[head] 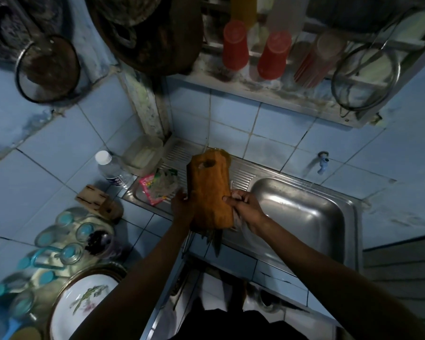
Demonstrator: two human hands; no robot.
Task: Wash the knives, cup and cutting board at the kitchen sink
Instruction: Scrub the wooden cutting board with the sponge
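Note:
A brown wooden cutting board (209, 192) with a handle hole at its far end is held over the ribbed steel drainboard (241, 173), left of the sink basin (304, 217). My left hand (182, 204) grips its left edge. My right hand (245, 207) grips its right edge, thumb on top, with something pale and crumpled (237, 196) under the fingers. Dark knife blades (215, 241) stick out from beneath the board's near end. I cannot pick out the cup to be washed.
A blue tap (322, 163) juts from the tiled wall behind the basin. A pink packet (155, 187), a clear bottle (111, 168) and a wooden knife block (96, 200) sit left of the drainboard. Jars and a flowered plate (84, 305) crowd the near left. Red cups (272, 55) hang above.

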